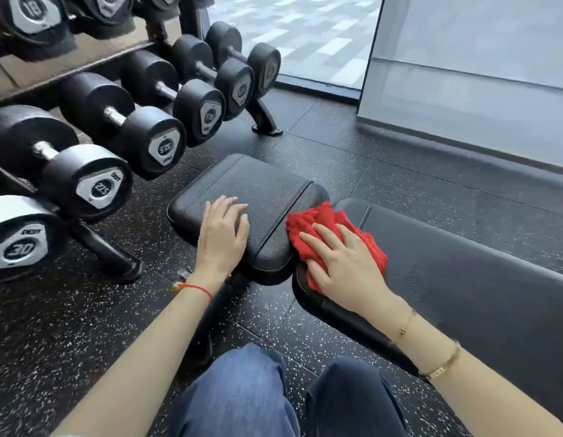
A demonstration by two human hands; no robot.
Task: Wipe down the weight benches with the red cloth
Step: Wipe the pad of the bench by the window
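A black padded weight bench stands low in front of me, with a short seat pad [258,190] on the left and a long back pad [463,272] running off to the right. The crumpled red cloth [318,219] lies across the gap between the two pads, on the near end of the back pad. My right hand [343,263] presses flat on the cloth with straight, spread fingers. My left hand [223,234] rests flat on the near edge of the seat pad, fingers relaxed, holding nothing.
A dumbbell rack [110,250] with several black dumbbells [84,181] fills the left side, its foot close to the seat pad. Black speckled rubber floor [368,146] lies beyond the bench. A grey wall panel [463,74] stands at the back right. My knees in blue jeans [242,395] are below.
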